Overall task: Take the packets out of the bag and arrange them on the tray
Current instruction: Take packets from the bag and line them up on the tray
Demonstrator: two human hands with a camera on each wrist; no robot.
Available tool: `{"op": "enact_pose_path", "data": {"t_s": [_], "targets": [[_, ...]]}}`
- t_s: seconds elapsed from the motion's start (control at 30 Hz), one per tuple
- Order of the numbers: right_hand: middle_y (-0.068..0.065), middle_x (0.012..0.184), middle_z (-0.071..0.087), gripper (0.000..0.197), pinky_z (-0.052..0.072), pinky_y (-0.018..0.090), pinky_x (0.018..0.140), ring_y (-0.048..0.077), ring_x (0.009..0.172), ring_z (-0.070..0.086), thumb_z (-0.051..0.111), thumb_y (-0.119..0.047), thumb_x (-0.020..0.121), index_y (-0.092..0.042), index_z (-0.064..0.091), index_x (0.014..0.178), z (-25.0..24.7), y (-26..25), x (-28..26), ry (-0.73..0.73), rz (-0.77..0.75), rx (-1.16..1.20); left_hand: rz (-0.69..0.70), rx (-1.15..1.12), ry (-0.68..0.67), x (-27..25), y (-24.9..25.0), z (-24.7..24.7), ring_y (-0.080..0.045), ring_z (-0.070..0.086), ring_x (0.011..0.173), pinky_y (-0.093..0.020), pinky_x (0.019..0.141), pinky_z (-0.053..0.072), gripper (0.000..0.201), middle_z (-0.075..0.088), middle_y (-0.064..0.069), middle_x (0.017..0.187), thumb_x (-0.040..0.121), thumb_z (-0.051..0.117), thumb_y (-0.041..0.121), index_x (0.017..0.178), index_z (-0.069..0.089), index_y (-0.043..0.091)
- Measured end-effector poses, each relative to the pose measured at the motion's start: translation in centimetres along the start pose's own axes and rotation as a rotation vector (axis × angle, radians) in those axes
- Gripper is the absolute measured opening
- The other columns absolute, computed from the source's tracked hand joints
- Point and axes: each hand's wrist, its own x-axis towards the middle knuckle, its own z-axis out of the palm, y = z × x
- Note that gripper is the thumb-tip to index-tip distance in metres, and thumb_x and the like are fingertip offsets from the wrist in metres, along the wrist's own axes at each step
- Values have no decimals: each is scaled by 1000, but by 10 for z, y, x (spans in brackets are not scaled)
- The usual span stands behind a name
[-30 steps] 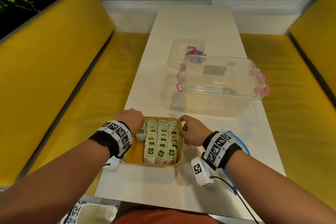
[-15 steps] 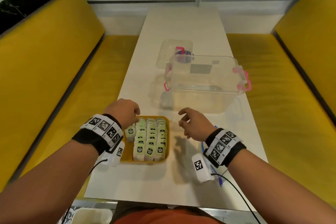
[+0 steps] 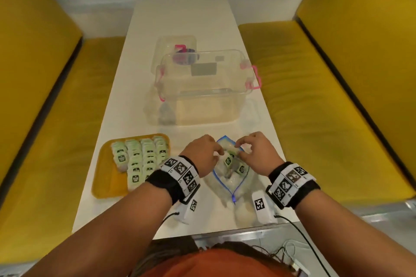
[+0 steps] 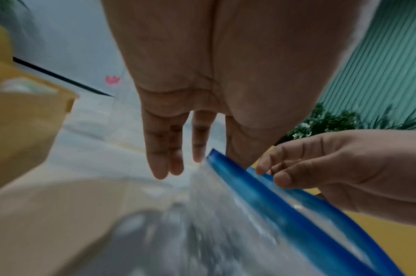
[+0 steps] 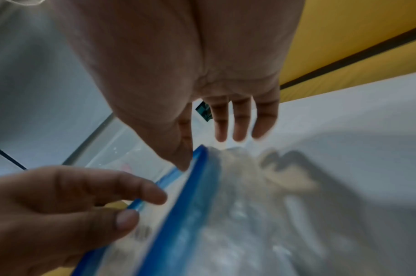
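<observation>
Holding the mouth of the bag [image 3: 227, 177] apart, the left hand [image 3: 203, 155] and the right hand [image 3: 258, 153] each pinch 1 side of its blue zip strip [image 4: 268, 198], thumb and forefinger closed on the strip and the other fingers hanging fairly straight. The bag lies on the white table [image 3: 180, 18] just right of the yellow tray [image 3: 105, 186], where about 4 rows of packets [image 3: 139, 159] already stand close together. A few more packets [image 3: 234, 164] show through the clear film inside the bag. They look small, light and soft-sided, so a gentle pinch at the top edge or across the flat faces should lift 1 without crushing it. The thin film is likely limp and slippery, so 1 hand probably has to keep the mouth open while the other reaches in.
</observation>
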Motion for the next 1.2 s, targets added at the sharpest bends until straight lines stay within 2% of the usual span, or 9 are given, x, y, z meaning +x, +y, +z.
{"op": "enact_pose_path", "data": {"t_s": [0.2,0.4,0.53,0.63,0.73,0.8,0.93,1.0,1.2], "targets": [[5,130,61,41,46,28,98,23,117,58,59,-4,88,-22,61,124,9,18,-20,-134,47,80,-213,-163,-1,4,12,27,-30,57,113,-35,90,47,54,58,-11,127,90,51,9,140,41,24],[3,119,66,51,52,18,84,17,104,64,47,9,86,-22,64,122,8,18,-18,-5,13,340,-204,-508,162,1,15,25,-15,58,89,-21,76,44,62,64,1,116,82,48,-5,135,46,27],[3,121,66,48,45,2,77,12,102,61,44,9,89,-22,64,120,8,24,-16,-5,5,392,-217,-515,183,1,6,27,-16,58,92,-23,79,44,59,63,-2,117,81,49,-2,130,49,30],[4,127,63,37,49,20,86,16,103,62,57,-14,93,-24,59,128,10,23,-14,-94,40,303,-236,-413,78,-2,-2,32,-24,60,104,-28,87,47,54,61,-7,124,85,56,11,135,44,27],[4,128,59,74,50,36,98,18,111,61,67,-67,74,-33,49,137,16,22,-16,-213,49,192,-300,-410,10,-2,-5,38,-26,53,121,-28,96,39,57,53,-9,136,91,57,22,144,34,18],[6,121,60,90,57,38,87,20,99,68,65,-79,61,-40,42,139,21,23,-17,-255,76,157,-359,-448,43,0,-6,41,-27,51,124,-28,97,38,60,52,-11,137,92,58,26,145,32,15],[11,121,58,88,56,25,48,25,76,69,73,-27,72,-33,30,148,20,19,-17,-329,88,194,-399,-441,56,5,-7,45,-28,50,124,-30,99,38,60,52,-12,137,91,60,28,143,36,12],[14,124,56,85,52,22,44,26,74,67,68,-3,75,-27,31,148,19,16,-16,-329,50,197,-419,-377,35,7,-8,44,-27,52,121,-30,97,40,54,55,-10,133,90,60,32,138,44,14],[12,121,53,48,36,17,88,29,111,56,53,1,87,-24,63,127,4,13,-15,-165,-66,-33,-330,-129,312,7,-7,22,-25,40,120,-33,101,35,16,44,-1,125,77,74,41,85,67,29]]}}
